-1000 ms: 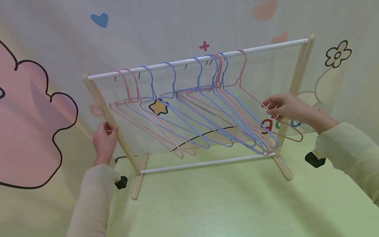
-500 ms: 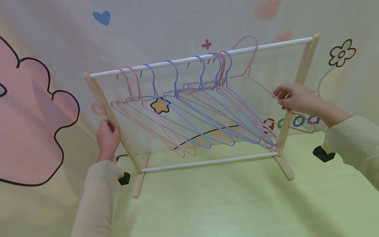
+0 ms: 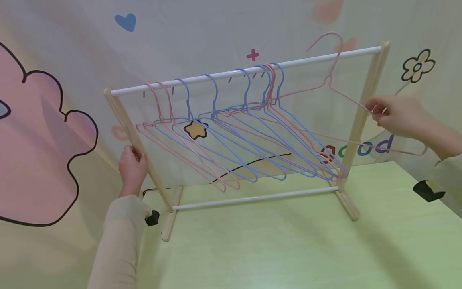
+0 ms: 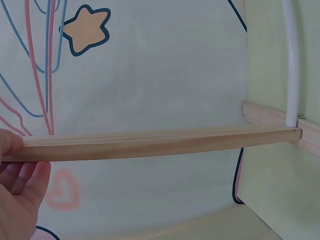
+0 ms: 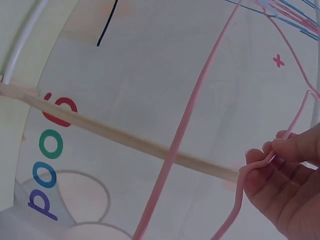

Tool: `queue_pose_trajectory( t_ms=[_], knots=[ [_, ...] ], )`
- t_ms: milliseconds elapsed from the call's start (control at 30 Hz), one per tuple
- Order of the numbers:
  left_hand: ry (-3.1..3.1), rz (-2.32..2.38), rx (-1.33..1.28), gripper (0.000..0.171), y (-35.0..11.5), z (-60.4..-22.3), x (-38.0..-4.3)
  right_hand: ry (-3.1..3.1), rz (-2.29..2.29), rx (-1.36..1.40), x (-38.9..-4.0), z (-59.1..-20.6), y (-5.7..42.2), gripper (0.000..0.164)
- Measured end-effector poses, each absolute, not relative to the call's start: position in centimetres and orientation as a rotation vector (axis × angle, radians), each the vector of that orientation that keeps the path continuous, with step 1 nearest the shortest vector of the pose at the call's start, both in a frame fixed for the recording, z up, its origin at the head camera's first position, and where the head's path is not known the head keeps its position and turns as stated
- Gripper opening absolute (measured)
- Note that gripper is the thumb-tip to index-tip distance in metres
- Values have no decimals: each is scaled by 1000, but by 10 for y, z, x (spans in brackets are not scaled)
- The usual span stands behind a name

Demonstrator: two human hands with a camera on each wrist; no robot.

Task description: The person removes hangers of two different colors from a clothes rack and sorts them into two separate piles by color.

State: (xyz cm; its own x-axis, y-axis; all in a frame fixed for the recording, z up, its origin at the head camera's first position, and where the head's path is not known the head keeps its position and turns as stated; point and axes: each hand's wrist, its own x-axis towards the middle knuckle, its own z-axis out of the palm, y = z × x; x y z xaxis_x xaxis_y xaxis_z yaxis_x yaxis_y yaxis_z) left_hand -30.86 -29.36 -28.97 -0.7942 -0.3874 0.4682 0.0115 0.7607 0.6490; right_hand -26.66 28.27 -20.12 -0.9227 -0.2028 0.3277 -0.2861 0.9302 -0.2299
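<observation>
My left hand (image 3: 132,168) grips the left wooden post (image 3: 124,120) of a small clothes rack; in the left wrist view, thumb and fingers lie on either side of that post (image 4: 150,145). My right hand (image 3: 400,116) pinches one shoulder of a pink hanger (image 3: 346,96). This hanger's hook stands above the white top rail (image 3: 310,60), its open end free to the left. In the right wrist view, the pink wire (image 5: 257,165) runs between my thumb and fingers. Several blue hangers (image 3: 213,96) and pink hangers (image 3: 167,104) hang from the rail.
The rack's right post (image 3: 368,84) stands close behind the pink hanger, and a lower white rail (image 3: 252,198) joins the two feet. It stands on a pale green table (image 3: 267,249). A printed curtain (image 3: 216,36) hangs behind.
The right hand has lifted the pink hanger's hook off the top rail and carried it to the right. The left hand keeps its grip on the left post.
</observation>
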Motion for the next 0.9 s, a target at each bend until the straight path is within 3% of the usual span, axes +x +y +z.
queue_pose_trajectory(
  t_ms=[900],
  knots=[
    [-2369, -849, 265, 23, -291, -289, -306, -2712, 256, 274, -238, -226, 353, 18]
  ],
)
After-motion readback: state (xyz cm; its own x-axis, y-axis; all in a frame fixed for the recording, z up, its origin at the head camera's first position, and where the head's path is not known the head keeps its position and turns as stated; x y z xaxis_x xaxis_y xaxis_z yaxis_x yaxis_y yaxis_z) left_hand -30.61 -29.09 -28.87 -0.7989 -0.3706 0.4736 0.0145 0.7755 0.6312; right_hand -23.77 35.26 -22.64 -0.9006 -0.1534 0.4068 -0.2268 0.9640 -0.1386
